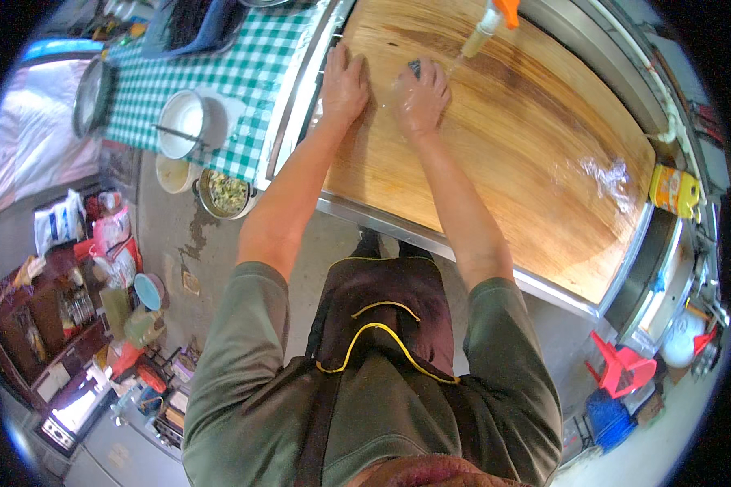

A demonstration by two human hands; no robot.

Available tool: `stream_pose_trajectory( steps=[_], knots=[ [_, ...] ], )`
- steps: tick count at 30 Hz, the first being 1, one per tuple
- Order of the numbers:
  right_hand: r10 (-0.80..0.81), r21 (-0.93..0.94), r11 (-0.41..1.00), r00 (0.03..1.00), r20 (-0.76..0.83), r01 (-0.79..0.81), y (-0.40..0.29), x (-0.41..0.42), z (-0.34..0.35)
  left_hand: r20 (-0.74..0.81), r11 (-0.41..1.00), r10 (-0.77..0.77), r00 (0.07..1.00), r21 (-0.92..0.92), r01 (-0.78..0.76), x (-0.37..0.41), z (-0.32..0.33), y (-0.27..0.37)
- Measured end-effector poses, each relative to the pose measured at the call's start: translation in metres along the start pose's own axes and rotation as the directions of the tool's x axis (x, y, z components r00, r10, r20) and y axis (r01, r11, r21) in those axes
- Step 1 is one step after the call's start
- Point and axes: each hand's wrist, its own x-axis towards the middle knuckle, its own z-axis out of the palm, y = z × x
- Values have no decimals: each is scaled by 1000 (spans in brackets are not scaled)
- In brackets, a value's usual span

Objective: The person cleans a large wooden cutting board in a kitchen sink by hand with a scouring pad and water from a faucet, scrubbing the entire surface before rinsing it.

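A large wooden board in a metal-edged frame (493, 164) lies before me, wet-looking around my hands. My left hand (345, 88) rests on the board's left edge with its fingers apart and nothing seen in it. My right hand (422, 97), wet and shiny, is closed on a small dark scrubbing pad (414, 68), pressed on the wood; the fingers cover most of it. Just beyond my right hand, a tap with an orange handle (490, 27) hangs over the board, and a thin stream seems to run from its spout. A crumpled piece of clear plastic film (612, 179) lies at the right.
At the left, a table with a green checkered cloth (250, 79) bears a white bowl (183, 115) with chopsticks and a blue basin (204, 45). Below it stands a pot of chopped vegetables (224, 192). A yellow jug (675, 190) and a red stool (624, 368) are at the right.
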Motion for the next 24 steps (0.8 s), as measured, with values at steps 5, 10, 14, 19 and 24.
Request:
stream_pose_trajectory(
  steps=[5, 10, 14, 19, 24],
  knots=[
    [-289, 129, 955, 939, 186, 269, -20, -44, -28, 17, 979, -140, 990, -151, 140, -65, -39, -22],
    [-335, 33, 941, 920, 204, 336, 76, -46, -72, 74, 968, -214, 974, -117, 221, -126, -67, -15],
    [-193, -88, 978, 981, -29, 190, 64, -32, -47, 77, 923, -360, 930, -115, 367, -143, -77, -4],
    [-249, -13, 968, 966, -75, 249, -37, -18, -4, 111, 873, -463, 879, -116, 474, -150, -83, 1],
    [-236, 83, 967, 970, -51, 239, -87, -14, 27, 91, 872, -467, 880, -116, 475, -171, -81, -11]
  ],
)
